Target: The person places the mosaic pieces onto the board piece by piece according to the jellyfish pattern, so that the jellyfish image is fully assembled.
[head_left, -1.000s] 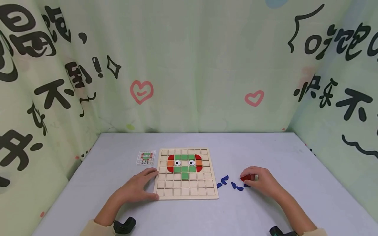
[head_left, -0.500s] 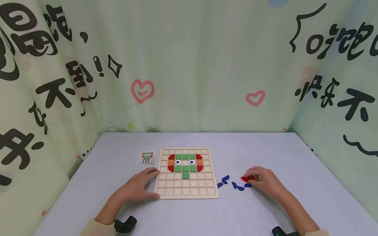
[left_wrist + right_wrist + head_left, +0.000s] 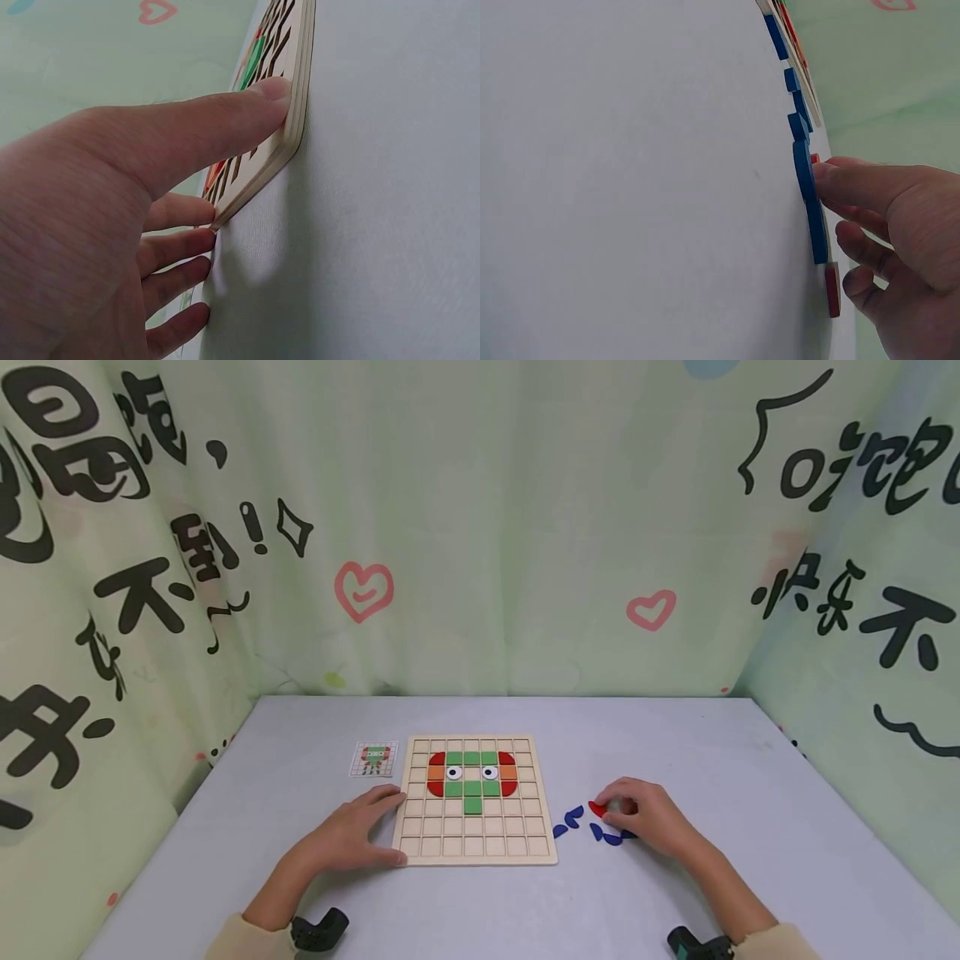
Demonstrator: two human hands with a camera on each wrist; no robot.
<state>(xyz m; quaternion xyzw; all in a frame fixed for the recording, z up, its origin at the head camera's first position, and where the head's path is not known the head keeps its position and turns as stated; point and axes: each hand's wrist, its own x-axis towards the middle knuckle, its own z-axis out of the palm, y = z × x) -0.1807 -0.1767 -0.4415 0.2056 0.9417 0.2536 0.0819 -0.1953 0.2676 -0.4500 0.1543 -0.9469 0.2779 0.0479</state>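
My left hand (image 3: 352, 831) lies along the left edge of a wooden grid board (image 3: 438, 852), thumb on its near corner and fingers spread straight beside it. In the left wrist view the thumb presses the top of the rim. On the board, green, orange and red pieces and two eye pieces form a face. Right of the board, my right hand (image 3: 648, 814) pinches a small red piece (image 3: 597, 808) between thumb and forefinger, mostly covered by the fingers. Blue half-round pieces (image 3: 612, 839) lie just in front of it. Below the curled fingers lies another red piece (image 3: 832, 289).
A small picture card (image 3: 373, 759) with a gridded figure lies left of the board. More blue pieces (image 3: 573, 815) sit between the board and the right hand. A printed curtain (image 3: 495, 527) hangs behind the white table (image 3: 480, 914).
My right hand has moved left with the red piece, toward the board, past the nearer blue pieces. The left hand stays at the board's edge. The head view has shifted very slightly.
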